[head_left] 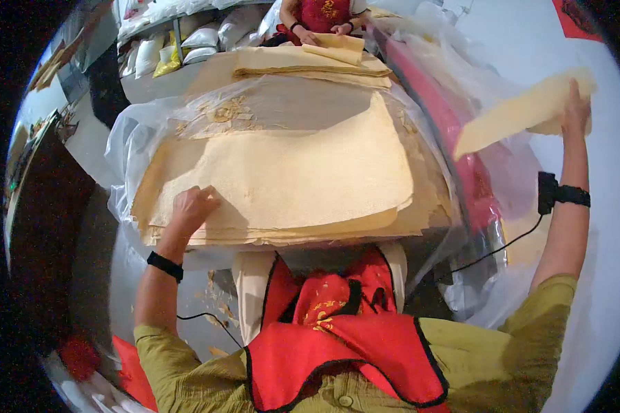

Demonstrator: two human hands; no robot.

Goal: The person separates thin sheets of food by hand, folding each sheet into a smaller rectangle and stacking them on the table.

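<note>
**A:** What is the right grip [575, 110] doing?

**B:** It is clenching 1 thin yellow sheet [523, 113] and holding it up in the air. The sheet is stretching away to the left of the grip, well apart from the stack.

**A:** And the left grip [193, 206]?

**B:** It is resting with bent fingers on the stack of sheets [289, 172], which is spreading ahead and to the right of it over plastic film [127, 138]. I cannot tell whether it is pinching the top sheet or only pressing on it.

**A:** Is anyone else working?

**B:** Far beyond the left grip, a co-worker's hands [308, 37] are lying on a folded sheet [337, 47] that is sitting on a second pile [303, 67].
</note>
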